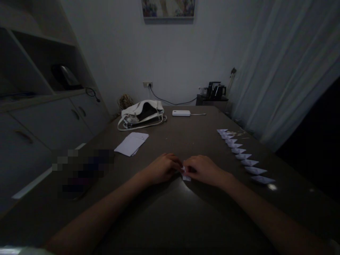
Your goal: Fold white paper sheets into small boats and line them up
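A small folded piece of white paper is pinched between my two hands, low over the middle of the table. My left hand grips its left side with thumb and fingers together. On the other side my right hand has its fingers closed on the same paper. Much of the paper is hidden behind the fingers. Several folded paper boats stand in a slanting row along the table's right side. A stack of white paper sheets lies to the left, beyond my left hand.
At the table's far end sit a white handbag and a white power bank with a short cable. A blurred-out dark object lies at the left edge. A curtain hangs at right; cabinets line the left wall.
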Demonstrator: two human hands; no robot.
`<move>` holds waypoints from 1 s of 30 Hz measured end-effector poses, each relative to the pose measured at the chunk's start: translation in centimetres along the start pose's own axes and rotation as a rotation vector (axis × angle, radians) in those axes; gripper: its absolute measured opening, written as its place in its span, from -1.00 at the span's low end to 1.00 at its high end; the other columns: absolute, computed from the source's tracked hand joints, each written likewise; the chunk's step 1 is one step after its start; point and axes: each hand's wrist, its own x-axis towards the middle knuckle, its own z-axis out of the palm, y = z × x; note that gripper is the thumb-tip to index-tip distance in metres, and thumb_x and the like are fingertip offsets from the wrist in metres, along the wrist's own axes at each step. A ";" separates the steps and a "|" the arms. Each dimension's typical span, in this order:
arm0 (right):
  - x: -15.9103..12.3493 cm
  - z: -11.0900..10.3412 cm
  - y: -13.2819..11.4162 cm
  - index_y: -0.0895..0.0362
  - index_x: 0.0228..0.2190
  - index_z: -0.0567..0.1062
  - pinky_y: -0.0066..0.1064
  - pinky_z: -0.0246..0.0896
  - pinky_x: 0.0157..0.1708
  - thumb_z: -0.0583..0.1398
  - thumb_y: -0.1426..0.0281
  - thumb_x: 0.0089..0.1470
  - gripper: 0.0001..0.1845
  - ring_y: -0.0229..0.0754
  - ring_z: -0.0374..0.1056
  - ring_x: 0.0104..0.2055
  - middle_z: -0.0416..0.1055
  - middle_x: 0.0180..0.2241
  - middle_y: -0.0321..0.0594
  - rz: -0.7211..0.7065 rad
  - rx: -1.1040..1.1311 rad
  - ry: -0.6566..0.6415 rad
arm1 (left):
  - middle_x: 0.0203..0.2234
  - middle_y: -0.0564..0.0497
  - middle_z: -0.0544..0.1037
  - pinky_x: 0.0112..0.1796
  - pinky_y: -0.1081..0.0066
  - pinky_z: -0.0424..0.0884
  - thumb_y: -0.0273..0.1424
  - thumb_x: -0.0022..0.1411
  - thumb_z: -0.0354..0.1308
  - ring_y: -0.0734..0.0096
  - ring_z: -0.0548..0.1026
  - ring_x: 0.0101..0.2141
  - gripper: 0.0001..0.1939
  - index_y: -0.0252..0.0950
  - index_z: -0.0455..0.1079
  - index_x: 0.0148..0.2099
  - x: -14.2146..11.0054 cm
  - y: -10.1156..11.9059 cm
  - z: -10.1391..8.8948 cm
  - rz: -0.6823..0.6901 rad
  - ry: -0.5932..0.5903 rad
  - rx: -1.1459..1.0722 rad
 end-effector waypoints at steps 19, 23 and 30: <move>-0.4 0.2 0.3 0.14 -0.42 0.41 -0.49 0.04 -0.42 0.17 0.42 0.09 -0.94 -0.28 0.29 -0.38 0.39 -0.37 -0.26 0.016 0.085 -0.017 | -0.16 0.00 0.52 -0.13 0.32 0.27 -0.62 0.15 0.10 0.31 0.41 -0.14 -0.66 -0.16 0.49 -0.10 -0.2 -0.1 0.0 0.015 -0.003 0.008; -0.6 0.0 -0.1 0.15 -0.42 0.40 -0.49 0.04 -0.41 0.20 0.42 0.07 -0.94 -0.28 0.29 -0.37 0.38 -0.36 -0.26 -0.005 0.090 -0.042 | -0.17 -0.02 0.52 -0.15 0.32 0.27 -0.63 0.14 0.10 0.31 0.42 -0.16 -0.68 -0.19 0.50 -0.13 -0.2 0.0 0.0 0.010 0.002 0.005; -0.9 -0.1 -0.6 0.13 -0.40 0.43 -0.51 0.04 -0.41 0.20 0.45 0.03 -0.98 -0.30 0.30 -0.35 0.40 -0.31 -0.29 -0.073 0.153 -0.075 | -0.19 0.01 0.52 -0.13 0.32 0.26 -0.65 0.12 0.11 0.32 0.41 -0.16 -0.68 -0.17 0.51 -0.17 -0.1 -0.2 0.1 0.027 0.004 -0.015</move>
